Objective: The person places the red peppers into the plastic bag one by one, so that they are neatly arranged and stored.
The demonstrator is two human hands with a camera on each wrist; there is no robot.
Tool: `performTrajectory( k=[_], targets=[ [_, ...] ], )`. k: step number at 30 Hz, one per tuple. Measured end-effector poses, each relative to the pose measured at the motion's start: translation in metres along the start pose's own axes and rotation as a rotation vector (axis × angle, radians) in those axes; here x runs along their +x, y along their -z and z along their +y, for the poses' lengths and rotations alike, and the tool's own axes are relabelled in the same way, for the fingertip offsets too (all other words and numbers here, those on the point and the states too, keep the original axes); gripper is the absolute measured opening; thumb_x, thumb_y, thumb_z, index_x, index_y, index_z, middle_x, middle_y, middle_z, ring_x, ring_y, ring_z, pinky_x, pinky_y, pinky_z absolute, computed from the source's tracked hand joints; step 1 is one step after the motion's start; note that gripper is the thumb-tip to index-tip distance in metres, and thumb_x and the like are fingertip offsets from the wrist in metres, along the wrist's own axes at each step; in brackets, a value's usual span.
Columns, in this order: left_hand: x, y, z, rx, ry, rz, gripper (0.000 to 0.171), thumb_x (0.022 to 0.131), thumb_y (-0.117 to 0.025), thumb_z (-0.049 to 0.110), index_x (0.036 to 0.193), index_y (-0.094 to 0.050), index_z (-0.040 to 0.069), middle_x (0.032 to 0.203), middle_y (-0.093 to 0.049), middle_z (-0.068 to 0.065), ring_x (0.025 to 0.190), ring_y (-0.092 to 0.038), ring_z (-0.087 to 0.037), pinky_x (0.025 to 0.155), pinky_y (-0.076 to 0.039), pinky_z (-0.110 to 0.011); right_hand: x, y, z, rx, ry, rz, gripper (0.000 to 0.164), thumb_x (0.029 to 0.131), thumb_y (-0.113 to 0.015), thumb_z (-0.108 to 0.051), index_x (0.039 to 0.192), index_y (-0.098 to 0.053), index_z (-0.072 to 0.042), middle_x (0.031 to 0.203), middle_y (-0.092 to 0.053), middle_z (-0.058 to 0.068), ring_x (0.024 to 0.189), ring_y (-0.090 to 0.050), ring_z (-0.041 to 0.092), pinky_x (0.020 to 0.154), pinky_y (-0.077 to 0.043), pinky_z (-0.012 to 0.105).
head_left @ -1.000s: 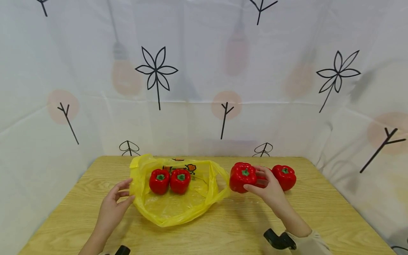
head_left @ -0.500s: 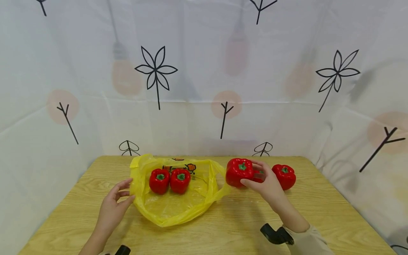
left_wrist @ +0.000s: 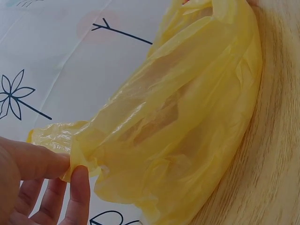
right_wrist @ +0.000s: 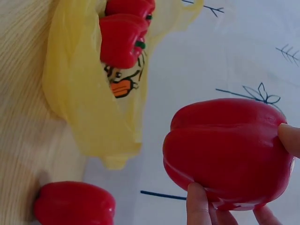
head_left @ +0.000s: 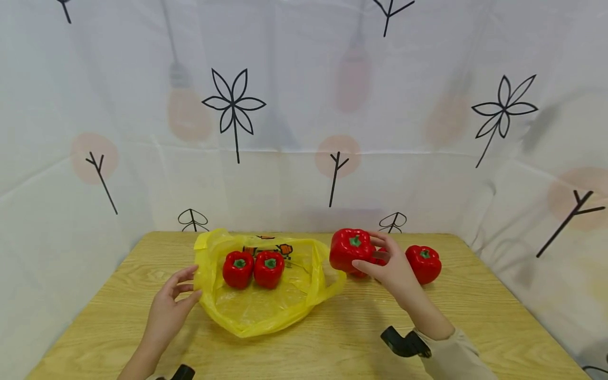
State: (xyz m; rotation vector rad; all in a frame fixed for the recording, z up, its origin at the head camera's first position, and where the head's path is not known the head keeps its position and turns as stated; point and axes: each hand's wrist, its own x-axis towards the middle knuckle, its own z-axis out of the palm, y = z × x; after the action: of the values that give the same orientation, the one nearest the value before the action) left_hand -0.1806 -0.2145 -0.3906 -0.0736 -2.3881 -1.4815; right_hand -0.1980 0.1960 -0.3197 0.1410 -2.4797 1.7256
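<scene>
Right of centre in the head view, a red bell pepper is in the grasp of the right hand, thumb on its near side and fingers on its far side, its green stem tilted toward the camera. It is lifted off the wooden table, just beside the right rim of a yellow plastic bag. The left hand is well apart from this pepper, with the bag between them; at the lower left of the left wrist view, its thumb and fingers pinch the bag's edge.

The bag lies left of centre, its mouth spread toward the viewer, and two more peppers sit side by side inside, the left pepper touching the right pepper. Toward the right of the frame, an outer pepper stands on the table beyond the right wrist. Red shows between the right hand's fingers, seemingly one further pepper, though the hand covers most of it. Across the upper frame hangs a pale cloth printed with black flowers and twigs.
</scene>
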Motion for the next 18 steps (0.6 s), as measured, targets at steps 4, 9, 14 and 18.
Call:
performTrajectory(
  k=[4, 9, 14, 18],
  targets=[
    [0.0, 0.0, 0.0, -0.002, 0.003, 0.0, 0.047, 0.087, -0.064, 0.001, 0.131, -0.05, 0.008, 0.121, -0.05, -0.012, 0.09, -0.052, -0.006, 0.07, -0.05, -0.018, 0.002, -0.004, -0.002, 0.006, 0.009, -0.004, 0.071, 0.081, -0.074, -0.019, 0.138, -0.032, -0.01, 0.137, -0.036, 0.016, 0.117, -0.042, 0.035, 0.083, -0.051, 0.043],
    [0.0, 0.0, -0.001, -0.006, -0.011, 0.004, 0.047, 0.086, -0.064, 0.0, 0.13, -0.05, 0.007, 0.12, -0.051, -0.012, 0.09, -0.052, -0.004, 0.07, -0.051, -0.018, 0.006, -0.011, -0.003, 0.007, 0.01, -0.011, 0.071, 0.081, -0.074, -0.019, 0.138, -0.033, -0.011, 0.137, -0.036, 0.015, 0.118, -0.042, 0.035, 0.085, -0.049, 0.044],
    [-0.001, 0.0, -0.002, -0.022, -0.024, 0.004, 0.046, 0.087, -0.064, 0.001, 0.13, -0.05, 0.008, 0.119, -0.05, -0.011, 0.09, -0.052, -0.003, 0.069, -0.051, -0.019, 0.011, -0.016, -0.003, 0.023, 0.02, -0.02, 0.071, 0.08, -0.075, -0.019, 0.137, -0.034, -0.011, 0.137, -0.037, 0.015, 0.119, -0.041, 0.035, 0.086, -0.049, 0.044],
    [-0.001, 0.0, -0.002, -0.026, -0.026, 0.004, 0.046, 0.087, -0.064, 0.001, 0.13, -0.05, 0.007, 0.119, -0.05, -0.011, 0.09, -0.052, -0.003, 0.069, -0.051, -0.019, 0.015, -0.02, -0.003, 0.044, 0.025, -0.035, 0.07, 0.08, -0.075, -0.018, 0.136, -0.035, -0.011, 0.136, -0.038, 0.015, 0.118, -0.042, 0.035, 0.085, -0.049, 0.042]
  ],
)
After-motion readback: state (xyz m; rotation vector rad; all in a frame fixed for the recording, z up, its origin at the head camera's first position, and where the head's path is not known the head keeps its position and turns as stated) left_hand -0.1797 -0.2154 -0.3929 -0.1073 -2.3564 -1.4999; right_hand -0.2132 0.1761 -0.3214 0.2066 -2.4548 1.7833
